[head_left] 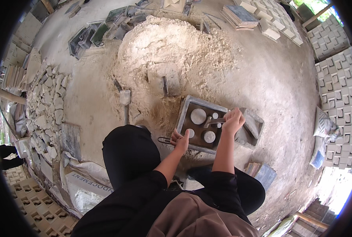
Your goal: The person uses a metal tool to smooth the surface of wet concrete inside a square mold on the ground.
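Observation:
In front of my knees lies a rectangular mold (204, 148) with a grey frame and a dark inner plate. Round pale discs of different sizes, such as the large disc (198, 116), stand on that plate. My left hand (179, 141) grips the mold's near left corner, beside a metal loop handle (165, 140). Above the mold's right part, my right hand (233, 121) is closed round the handle of a small hammer (209, 122). The hammer's head is over the plate among the discs; whether it touches them I cannot tell.
A pale powder heap (160, 41) rises beyond the mold, with a trowel (125, 98) to its near left. A dusty tray (256, 125) sits right of the mold. Broken slabs (45, 106) lie left, stacked pale blocks (338, 98) stand right, and a cement sack (87, 183) rests near left.

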`<action>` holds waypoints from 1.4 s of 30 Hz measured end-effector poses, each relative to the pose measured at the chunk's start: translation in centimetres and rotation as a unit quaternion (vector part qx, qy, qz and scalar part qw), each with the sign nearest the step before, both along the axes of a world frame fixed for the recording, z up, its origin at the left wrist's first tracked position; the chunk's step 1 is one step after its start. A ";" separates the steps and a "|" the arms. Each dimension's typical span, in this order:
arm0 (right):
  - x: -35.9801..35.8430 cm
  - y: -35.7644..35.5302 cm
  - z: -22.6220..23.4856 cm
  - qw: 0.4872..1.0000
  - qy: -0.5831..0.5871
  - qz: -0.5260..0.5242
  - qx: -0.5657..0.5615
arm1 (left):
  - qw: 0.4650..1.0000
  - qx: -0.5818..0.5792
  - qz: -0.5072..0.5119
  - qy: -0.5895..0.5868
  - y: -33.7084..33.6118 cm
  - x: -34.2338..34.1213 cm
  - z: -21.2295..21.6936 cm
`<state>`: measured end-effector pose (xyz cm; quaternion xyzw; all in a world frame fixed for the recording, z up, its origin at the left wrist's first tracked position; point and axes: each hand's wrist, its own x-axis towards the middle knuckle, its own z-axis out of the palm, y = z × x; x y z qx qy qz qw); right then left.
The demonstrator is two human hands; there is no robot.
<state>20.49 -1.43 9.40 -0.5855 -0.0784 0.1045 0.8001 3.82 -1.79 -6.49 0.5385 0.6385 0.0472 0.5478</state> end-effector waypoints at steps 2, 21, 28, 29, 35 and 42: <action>-0.9 -0.6 1.5 0.998 -0.016 -0.050 0.031 | 1.000 -0.015 0.016 0.000 0.1 0.3 0.8; -2.9 -1.8 1.3 0.979 -0.109 0.172 0.017 | 1.000 0.015 0.008 -0.010 0.5 -0.2 -0.5; -1.8 -2.0 -0.4 0.988 -0.076 0.134 0.001 | 1.000 -0.006 -0.001 -0.003 0.0 0.3 0.4; -1.7 -2.3 0.3 0.990 -0.070 0.120 0.009 | 1.000 0.001 -0.002 -0.005 0.2 0.3 0.4; -0.7 -2.9 -0.6 0.992 -0.064 0.113 -0.002 | 1.000 -0.020 -0.004 -0.014 -0.5 1.0 0.6; -0.9 -3.2 1.4 0.985 -0.085 0.152 -0.003 | 1.000 -0.027 0.005 -0.015 -0.2 0.5 0.7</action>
